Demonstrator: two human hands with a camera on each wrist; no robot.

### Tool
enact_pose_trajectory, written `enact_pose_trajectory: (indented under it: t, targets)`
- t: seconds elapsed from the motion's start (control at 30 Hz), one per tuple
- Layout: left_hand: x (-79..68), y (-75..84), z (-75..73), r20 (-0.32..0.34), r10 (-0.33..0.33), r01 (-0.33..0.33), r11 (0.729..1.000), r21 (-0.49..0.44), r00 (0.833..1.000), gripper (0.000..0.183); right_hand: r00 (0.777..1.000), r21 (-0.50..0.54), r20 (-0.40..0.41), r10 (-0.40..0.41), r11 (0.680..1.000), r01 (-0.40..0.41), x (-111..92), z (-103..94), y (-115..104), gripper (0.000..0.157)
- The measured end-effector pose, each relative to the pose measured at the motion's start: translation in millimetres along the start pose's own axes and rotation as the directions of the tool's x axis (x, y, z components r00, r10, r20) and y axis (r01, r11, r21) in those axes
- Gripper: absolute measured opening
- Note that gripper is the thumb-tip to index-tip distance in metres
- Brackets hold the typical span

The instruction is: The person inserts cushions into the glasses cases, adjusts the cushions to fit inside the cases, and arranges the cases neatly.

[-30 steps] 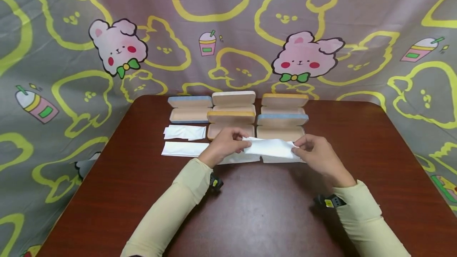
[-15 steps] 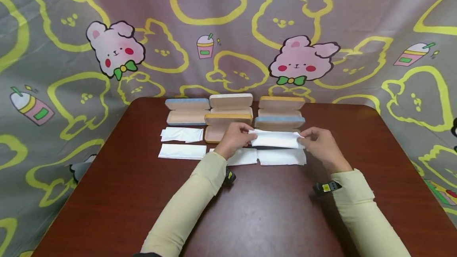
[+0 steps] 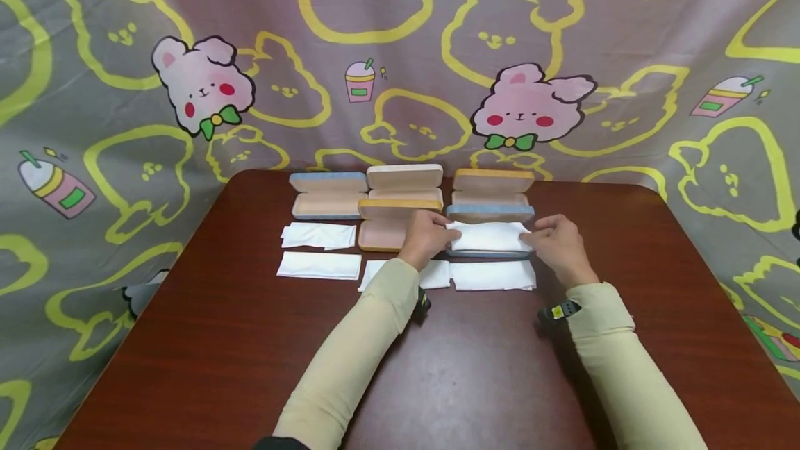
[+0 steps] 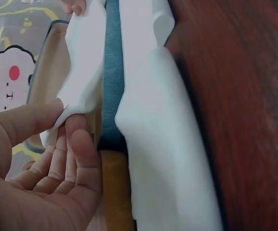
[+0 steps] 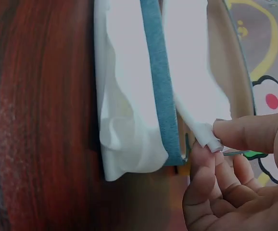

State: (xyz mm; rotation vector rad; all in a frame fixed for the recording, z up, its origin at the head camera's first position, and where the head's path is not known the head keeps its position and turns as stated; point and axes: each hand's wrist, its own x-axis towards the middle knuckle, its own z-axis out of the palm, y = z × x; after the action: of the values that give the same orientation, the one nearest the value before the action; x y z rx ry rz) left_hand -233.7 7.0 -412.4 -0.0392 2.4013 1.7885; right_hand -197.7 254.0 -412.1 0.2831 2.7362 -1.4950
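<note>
A folded white cloth (image 3: 490, 236) is stretched between both hands over the front right blue case (image 3: 490, 213), whose lid stands open. My left hand (image 3: 428, 239) pinches the cloth's left end between thumb and fingers. At the other end my right hand (image 3: 559, 247) pinches it the same way. In the left wrist view the cloth (image 4: 86, 53) overlaps the case's beige inside, beside the blue rim (image 4: 113, 77). The right wrist view shows the cloth's rolled corner under the thumb of the right hand (image 5: 245, 178).
Open cases stand behind and beside: yellow (image 3: 378, 233), blue (image 3: 328, 205), white (image 3: 404, 176) and another yellow (image 3: 492, 179). More folded white cloths lie in front, at the right (image 3: 494, 275), the left (image 3: 319, 264) and upper left (image 3: 319, 235). A patterned curtain (image 3: 400, 54) hangs behind the table.
Both hands have carried the cloth away from the body, from above the front row of cloths to over the blue case. The case's front rim now shows below it.
</note>
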Motion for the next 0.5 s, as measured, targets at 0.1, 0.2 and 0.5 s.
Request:
enact_pose_trajectory:
  t: [0.1,0.2,0.5]
  targets:
    - [1.7,0.2,4.5,-0.025,-0.020,0.021,0.999,0.044,0.999,0.024,1.000,-0.050,-0.018,0.011,0.999,-0.012,2.3,3.5,1.2,0.051]
    - [2.8,1.0,7.6,-0.047,-0.023,0.027,0.996,0.083,0.999,0.031,0.999,-0.083,-0.036,0.008,0.996,-0.011,4.7,5.5,1.7,0.049]
    - [3.6,-0.6,10.4,-0.085,-0.011,0.028,0.977,0.210,0.996,0.036,0.997,-0.117,-0.077,-0.003,0.993,-0.006,8.3,9.2,0.2,0.049]
